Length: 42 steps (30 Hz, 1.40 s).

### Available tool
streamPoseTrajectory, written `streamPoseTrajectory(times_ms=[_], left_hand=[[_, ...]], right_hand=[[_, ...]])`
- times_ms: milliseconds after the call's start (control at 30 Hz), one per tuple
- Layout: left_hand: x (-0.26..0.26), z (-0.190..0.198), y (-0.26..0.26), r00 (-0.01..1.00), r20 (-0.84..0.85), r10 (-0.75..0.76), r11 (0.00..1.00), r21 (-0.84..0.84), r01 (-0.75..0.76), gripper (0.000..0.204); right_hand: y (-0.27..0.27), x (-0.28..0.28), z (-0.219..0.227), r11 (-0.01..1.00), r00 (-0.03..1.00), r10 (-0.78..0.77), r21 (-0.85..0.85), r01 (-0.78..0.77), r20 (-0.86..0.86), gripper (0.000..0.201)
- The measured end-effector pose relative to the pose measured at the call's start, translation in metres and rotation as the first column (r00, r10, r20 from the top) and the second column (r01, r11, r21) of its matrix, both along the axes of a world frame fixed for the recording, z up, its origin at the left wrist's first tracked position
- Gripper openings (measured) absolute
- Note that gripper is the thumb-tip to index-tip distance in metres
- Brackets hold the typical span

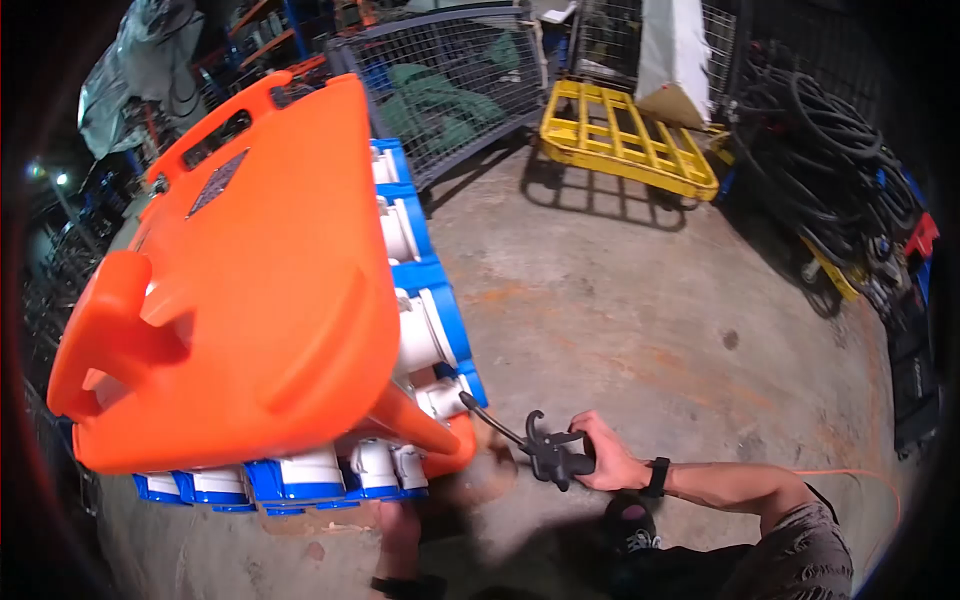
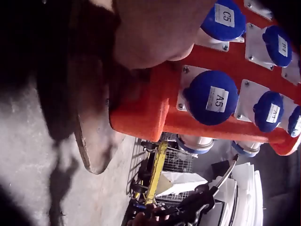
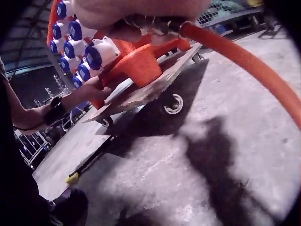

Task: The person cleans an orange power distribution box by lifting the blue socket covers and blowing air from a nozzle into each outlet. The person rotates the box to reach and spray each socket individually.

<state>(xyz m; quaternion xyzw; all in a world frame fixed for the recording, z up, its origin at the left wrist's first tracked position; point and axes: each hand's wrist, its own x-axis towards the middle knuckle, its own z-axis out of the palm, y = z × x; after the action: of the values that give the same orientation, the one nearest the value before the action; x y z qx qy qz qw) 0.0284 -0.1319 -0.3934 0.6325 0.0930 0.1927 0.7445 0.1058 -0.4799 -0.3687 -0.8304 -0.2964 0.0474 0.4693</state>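
resting between both hands (image 1: 610, 462): distribution box (image 1: 250, 300)

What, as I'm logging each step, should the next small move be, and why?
Probably ease the tip of the black nozzle gun onto the white socket at the lower corner of the orange box: the right hand grips the gun, its tip points there, just short, and the left hand rests on the box's base above the wheeled board.
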Motion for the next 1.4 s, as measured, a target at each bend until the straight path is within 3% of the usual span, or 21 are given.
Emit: streamPoseTrajectory(times_ms=[67, 200, 433, 500, 567, 633, 767, 833, 867, 900, 967, 1000, 1033, 1100, 1133, 1167, 1200, 1233, 1300, 1367, 1400], left_hand=[[-0.012, 0.023, -0.010, 0.990, 0.075, 0.120, 0.989, -0.094, -0.113, 0.030], [-0.015, 0.041, 0.000, 0.991, 0.021, 0.135, 0.984, -0.122, -0.131, 0.022], [-0.021, 0.004, 0.012, 0.957, -0.124, 0.263, 0.943, -0.175, -0.282, 0.022], [-0.022, 0.009, 0.020, 0.957, -0.125, 0.263, 0.941, -0.185, -0.283, 0.024], [-0.022, 0.021, 0.025, 0.962, -0.122, 0.244, 0.939, -0.217, -0.265, 0.027], [-0.019, 0.028, 0.027, 0.968, -0.106, 0.227, 0.934, -0.259, -0.247, 0.031], [-0.021, 0.038, 0.034, 0.978, -0.063, 0.199, 0.916, -0.343, -0.208, 0.039], [-0.024, 0.038, 0.035, 0.982, -0.038, 0.183, 0.901, -0.393, -0.183, 0.042], [-0.032, -0.005, 0.044, 0.979, 0.017, 0.204, 0.877, -0.446, -0.175, 0.051], [-0.028, -0.016, 0.046, 0.977, 0.023, 0.214, 0.871, -0.458, -0.180, 0.051], [-0.027, -0.025, 0.047, 0.959, 0.064, 0.276, 0.896, -0.379, -0.232, 0.046], [-0.028, -0.026, 0.046, 0.955, 0.072, 0.288, 0.891, -0.386, -0.239, 0.046], [-0.029, -0.028, 0.045, 0.959, 0.060, 0.276, 0.895, -0.380, -0.233, 0.045], [-0.033, -0.028, 0.048, 0.967, 0.036, 0.253, 0.908, -0.354, -0.225, 0.045], [-0.033, -0.028, 0.049, 0.963, 0.036, 0.267, 0.908, -0.343, -0.239, 0.045], [-0.032, -0.026, 0.048, 0.950, -0.096, 0.297, 0.882, -0.352, -0.312, 0.044], [-0.035, -0.024, 0.050, 0.920, -0.233, 0.316, 0.856, -0.349, -0.382, 0.044], [-0.041, -0.034, 0.058, 0.916, -0.249, 0.315, 0.861, -0.331, -0.386, 0.044], [-0.041, -0.051, 0.072, 0.945, -0.256, 0.201, 0.911, -0.307, -0.277, 0.062], [-0.041, -0.047, 0.072, 0.927, -0.286, 0.243, 0.915, -0.249, -0.317, 0.063], [-0.041, -0.045, 0.073, 0.912, -0.334, 0.239, 0.929, -0.193, -0.314, 0.064]], right_hand=[[0.007, 0.005, -0.004, 0.999, 0.989, 0.015, 0.046, -0.022, 0.145, 0.061], [0.018, 0.011, -0.003, 0.997, 0.998, 0.059, 0.049, -0.060, 0.013, 0.059], [0.035, 0.016, -0.012, 0.987, 0.986, 0.151, 0.050, -0.155, 0.074, 0.057], [0.030, 0.021, -0.017, 0.983, 0.984, 0.154, 0.088, -0.162, 0.088, 0.061], [0.024, 0.036, -0.009, 0.989, 0.967, 0.050, 0.121, -0.082, 0.250, 0.065], [0.022, 0.059, 0.010, 0.983, 0.952, -0.054, 0.182, -0.002, 0.303, 0.065], [0.040, 0.100, 0.085, 0.962, 0.991, -0.106, 0.244, 0.124, -0.085, 0.063], [0.056, 0.124, 0.114, 0.989, 0.980, -0.125, 0.096, 0.111, 0.154, 0.062], [0.064, 0.137, 0.118, 0.989, 0.976, -0.146, 0.034, 0.142, 0.165, 0.061], [0.074, 0.148, 0.126, 0.985, 0.970, -0.164, -0.026, 0.172, 0.179, 0.062], [0.104, 0.156, 0.152, 0.989, 0.981, -0.143, 0.010, 0.146, -0.129, 0.058], [0.120, 0.152, 0.167, 0.983, 0.963, -0.104, 0.123, 0.138, -0.249, 0.048], [0.130, 0.155, 0.162, 0.985, 0.966, -0.093, 0.119, 0.125, -0.242, 0.048], [0.156, 0.170, 0.133, 0.870, 0.996, 0.015, 0.492, 0.028, -0.084, 0.038], [0.165, 0.172, 0.120, 0.800, 0.994, 0.040, 0.600, 0.030, -0.103, 0.033], [0.173, 0.181, 0.100, 0.792, 0.992, 0.053, 0.610, 0.026, -0.110, 0.033], [0.177, 0.189, 0.079, 0.748, 0.971, 0.077, 0.657, 0.094, -0.227, 0.032], [0.176, 0.191, 0.057, 0.702, 0.934, 0.102, 0.690, 0.177, -0.343, 0.031], [0.175, 0.171, 0.059, 0.695, 0.954, 0.068, 0.700, 0.163, -0.291, 0.034], [0.178, 0.164, 0.062, 0.928, 0.966, -0.077, 0.335, 0.160, -0.248, 0.040], [0.180, 0.166, 0.060, 0.926, 0.965, -0.078, 0.340, 0.164, -0.252, 0.040]])
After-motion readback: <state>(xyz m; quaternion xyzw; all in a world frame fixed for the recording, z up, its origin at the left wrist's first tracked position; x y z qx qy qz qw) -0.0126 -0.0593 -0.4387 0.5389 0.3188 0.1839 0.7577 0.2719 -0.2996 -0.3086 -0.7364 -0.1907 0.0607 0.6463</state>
